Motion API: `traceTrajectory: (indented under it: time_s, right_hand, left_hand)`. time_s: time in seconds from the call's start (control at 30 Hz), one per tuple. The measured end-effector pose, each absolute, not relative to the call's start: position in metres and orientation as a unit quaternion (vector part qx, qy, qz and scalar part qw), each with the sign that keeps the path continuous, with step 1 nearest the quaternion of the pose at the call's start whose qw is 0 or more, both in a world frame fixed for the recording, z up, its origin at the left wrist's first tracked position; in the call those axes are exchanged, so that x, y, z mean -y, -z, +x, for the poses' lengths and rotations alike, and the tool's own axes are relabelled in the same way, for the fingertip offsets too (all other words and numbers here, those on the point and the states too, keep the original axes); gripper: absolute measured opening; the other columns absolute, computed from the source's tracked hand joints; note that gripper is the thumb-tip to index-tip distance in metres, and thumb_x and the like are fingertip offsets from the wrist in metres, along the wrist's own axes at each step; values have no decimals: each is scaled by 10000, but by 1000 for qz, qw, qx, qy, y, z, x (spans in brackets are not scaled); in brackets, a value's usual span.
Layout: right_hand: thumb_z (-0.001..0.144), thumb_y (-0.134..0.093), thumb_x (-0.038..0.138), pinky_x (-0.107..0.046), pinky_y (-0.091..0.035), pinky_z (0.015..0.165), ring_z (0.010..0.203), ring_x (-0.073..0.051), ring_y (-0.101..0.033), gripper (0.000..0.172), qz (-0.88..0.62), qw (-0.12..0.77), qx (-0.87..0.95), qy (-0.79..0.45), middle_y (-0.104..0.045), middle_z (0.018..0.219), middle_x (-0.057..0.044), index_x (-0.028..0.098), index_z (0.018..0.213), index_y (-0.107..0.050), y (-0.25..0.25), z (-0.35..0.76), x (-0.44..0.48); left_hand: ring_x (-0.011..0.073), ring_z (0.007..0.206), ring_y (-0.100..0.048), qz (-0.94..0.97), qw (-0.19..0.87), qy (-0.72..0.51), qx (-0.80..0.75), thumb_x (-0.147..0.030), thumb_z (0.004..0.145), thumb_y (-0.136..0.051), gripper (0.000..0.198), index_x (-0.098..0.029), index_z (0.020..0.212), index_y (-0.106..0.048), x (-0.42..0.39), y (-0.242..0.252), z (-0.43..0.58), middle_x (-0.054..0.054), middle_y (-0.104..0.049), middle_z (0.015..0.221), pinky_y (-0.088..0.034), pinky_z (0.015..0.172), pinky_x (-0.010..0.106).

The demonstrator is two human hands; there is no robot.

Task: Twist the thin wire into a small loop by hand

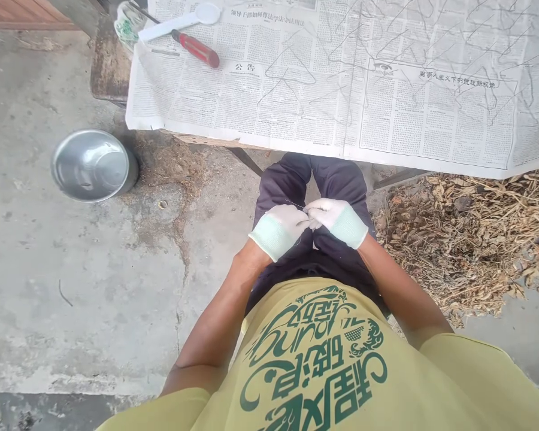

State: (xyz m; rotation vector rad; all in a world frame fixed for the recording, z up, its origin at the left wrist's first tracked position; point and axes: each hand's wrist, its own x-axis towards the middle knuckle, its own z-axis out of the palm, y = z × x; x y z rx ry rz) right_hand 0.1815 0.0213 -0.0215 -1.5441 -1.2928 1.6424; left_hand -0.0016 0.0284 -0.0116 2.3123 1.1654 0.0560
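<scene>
A thin strand [295, 204], like a wire or a thread, was at the fingertips of the two hands, above the lap and just before the edge of the desk [206, 140]. The left hand [285, 224] and the right hand [331, 215] wore white gloves with pale green cuffs; their fingers were bent and closed, the fingertips met, and both seemed to pinch the strand, of which only small parts could be seen. Under them were the dark trousers [282, 179], the knees reaching to the desk, and nearer was the yellow-green shirt [399, 395] with dark green print.

The desk was covered by newspaper [233, 114], which hung a little over the near edge. Many thin bent wires [291, 78] lay on it, most of them toward the right. At its left part lay a screwdriver [200, 49] with red handle, just beside a white spoon [179, 24], and near them was a crumpled white and green bag [128, 27]. On the left, a metal pot [94, 166] stood on the concrete floor [94, 263], and on the right a heap of dry leaves [467, 239] lay spread
</scene>
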Motion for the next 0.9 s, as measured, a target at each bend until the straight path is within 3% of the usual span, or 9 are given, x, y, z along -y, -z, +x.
traceTrajectory:
  time_s: [0.13,0.33,0.6,0.9]
  right_hand:
    - [811,-642,168,-227,-561,601,625,-141,-698,104,-551,207,487,-645,-737,678,-6,172,773,-738,13,184,-32]
    - [802,-570,158,-212,-435,506,504,-111,-571,187,-549,163,507,-644,-626,524,23,190,624,-619,8,181,-37]
    - [830,-572,229,-225,-306,494,502,-106,-458,210,-522,225,439,-696,-543,497,31,206,624,-541,14,181,-26]
    - [867,-736,383,-257,-400,577,535,-117,-516,330,-412,340,282,-797,-516,563,35,185,675,-555,45,174,-14]
  left_hand:
    - [196,754,-584,866,285,-43,-409,-273,1010,-459,370,-210,769,-733,-26,12,-12,49,-686,763,-413,752,333]
    - [193,695,-546,853,287,-26,-436,-242,967,-505,351,-213,673,-694,-28,4,-13,48,-646,695,-373,690,337]
    - [204,682,-545,856,266,-14,-444,-376,1009,-500,442,-200,658,-704,-29,3,-8,60,-631,664,-352,672,350]
    - [180,601,-475,872,265,-7,-411,-413,1025,-468,507,-195,609,-660,-35,11,-16,45,-589,614,-293,624,358]
